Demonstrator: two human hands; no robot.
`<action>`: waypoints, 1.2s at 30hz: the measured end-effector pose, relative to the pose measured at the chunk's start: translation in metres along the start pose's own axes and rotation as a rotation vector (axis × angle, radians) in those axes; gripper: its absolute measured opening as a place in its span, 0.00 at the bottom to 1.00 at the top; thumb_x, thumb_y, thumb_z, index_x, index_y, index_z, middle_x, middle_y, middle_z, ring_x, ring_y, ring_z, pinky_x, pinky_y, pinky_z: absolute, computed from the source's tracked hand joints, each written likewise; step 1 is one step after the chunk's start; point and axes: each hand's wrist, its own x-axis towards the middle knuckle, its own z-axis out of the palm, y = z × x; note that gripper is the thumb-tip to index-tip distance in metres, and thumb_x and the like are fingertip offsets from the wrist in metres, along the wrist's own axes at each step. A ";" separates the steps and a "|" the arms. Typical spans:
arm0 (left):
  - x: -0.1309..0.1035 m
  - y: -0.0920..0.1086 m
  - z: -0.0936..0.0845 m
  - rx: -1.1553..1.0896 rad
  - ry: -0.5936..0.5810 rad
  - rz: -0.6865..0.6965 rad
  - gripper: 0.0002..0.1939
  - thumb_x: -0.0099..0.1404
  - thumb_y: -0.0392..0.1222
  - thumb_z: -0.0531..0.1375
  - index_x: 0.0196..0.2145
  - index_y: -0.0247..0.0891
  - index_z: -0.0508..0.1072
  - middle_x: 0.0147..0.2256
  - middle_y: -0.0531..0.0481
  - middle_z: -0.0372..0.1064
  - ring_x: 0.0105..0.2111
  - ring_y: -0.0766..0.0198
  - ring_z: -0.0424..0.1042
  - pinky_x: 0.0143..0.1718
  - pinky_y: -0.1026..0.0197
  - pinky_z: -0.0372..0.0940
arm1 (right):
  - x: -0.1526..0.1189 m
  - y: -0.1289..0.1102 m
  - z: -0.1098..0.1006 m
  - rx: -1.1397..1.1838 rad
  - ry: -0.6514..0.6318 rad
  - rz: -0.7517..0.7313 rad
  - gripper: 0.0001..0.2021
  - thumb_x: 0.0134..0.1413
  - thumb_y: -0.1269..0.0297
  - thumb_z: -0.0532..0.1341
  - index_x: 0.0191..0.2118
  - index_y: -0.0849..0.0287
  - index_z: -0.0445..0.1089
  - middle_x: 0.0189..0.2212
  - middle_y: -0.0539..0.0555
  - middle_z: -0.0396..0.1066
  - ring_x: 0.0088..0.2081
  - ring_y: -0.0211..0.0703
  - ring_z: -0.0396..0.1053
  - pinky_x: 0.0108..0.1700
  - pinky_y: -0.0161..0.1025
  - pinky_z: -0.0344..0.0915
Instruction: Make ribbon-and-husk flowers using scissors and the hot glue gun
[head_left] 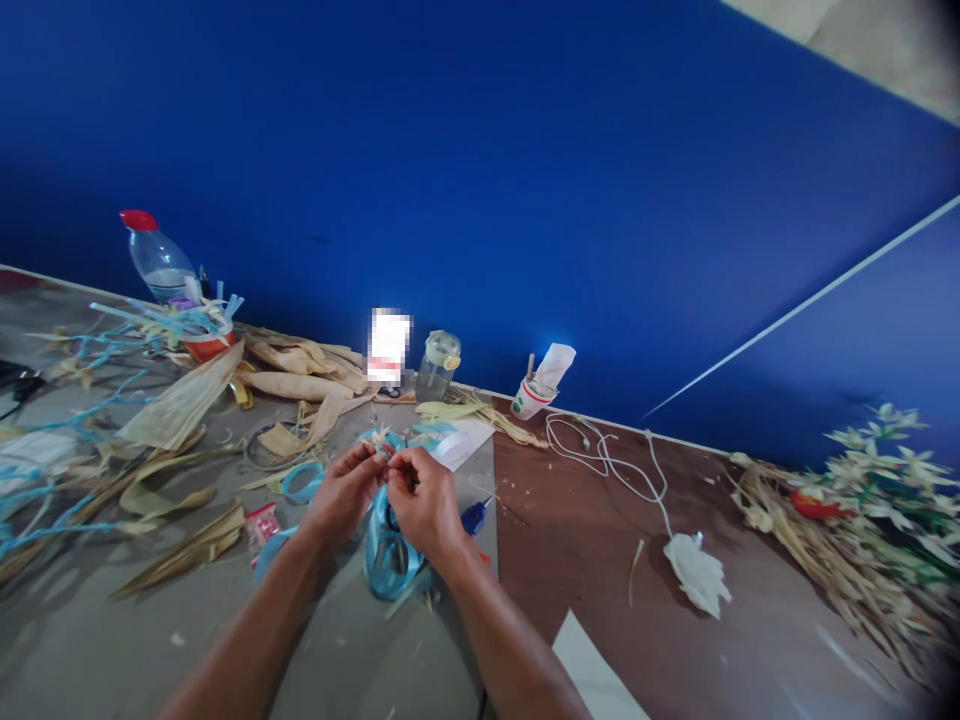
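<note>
My left hand [346,492] and my right hand [426,498] meet fingertip to fingertip above the table. A small pale flower [381,437], apparently of dried husk, pokes up over my left fingers, which are closed on it. The right fingers are pinched right beside its base; what lies between them is hidden. Loops of light blue ribbon [382,575] lie beneath the hands, and another ribbon loop [302,482] is left of them. A dark blue tool with a pointed metal tip [475,516], perhaps a screwdriver, lies partly behind my right wrist.
Dried corn husks [300,370] spread along the back left, near a red-capped bottle [154,255]. A glass jar [437,366] and a white cup [532,397] stand by the blue wall. A white cable [622,470] crosses the brown surface. White flowers [892,470] lie far right.
</note>
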 end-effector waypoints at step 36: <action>0.001 0.002 0.001 -0.094 0.014 0.004 0.09 0.49 0.35 0.69 0.26 0.34 0.73 0.28 0.50 0.73 0.24 0.70 0.67 0.31 0.64 0.66 | -0.022 0.007 -0.047 -0.151 0.065 0.145 0.12 0.53 0.64 0.56 0.43 0.61 0.67 0.30 0.52 0.70 0.24 0.35 0.64 0.28 0.32 0.63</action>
